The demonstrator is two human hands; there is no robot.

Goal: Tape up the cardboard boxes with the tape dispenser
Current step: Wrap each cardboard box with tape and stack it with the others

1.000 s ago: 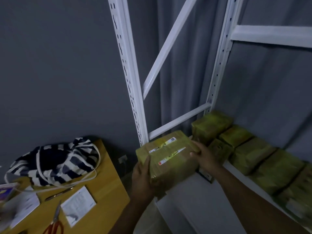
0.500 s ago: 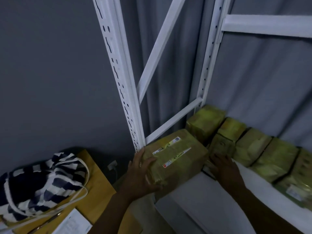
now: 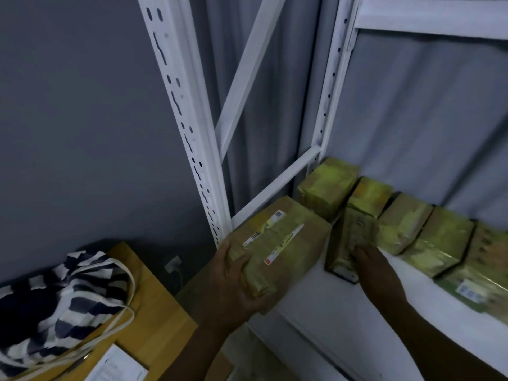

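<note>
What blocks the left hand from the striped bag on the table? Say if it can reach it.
Probably yes, once it lets go: the left hand grips the labelled cardboard box by its near corner, and the striped bag lies on the wooden table to its left with nothing visible between them.

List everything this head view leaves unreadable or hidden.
Print on the labelled box: head view, too small and blurred.
Its near corner: covered by the left hand gripping it.
Grip of the right hand on the small parcel: dim and blurred, so holding or touching is unclear.
Part of the striped bag: cut by the left edge.
The tape dispenser: nowhere in frame.
</note>
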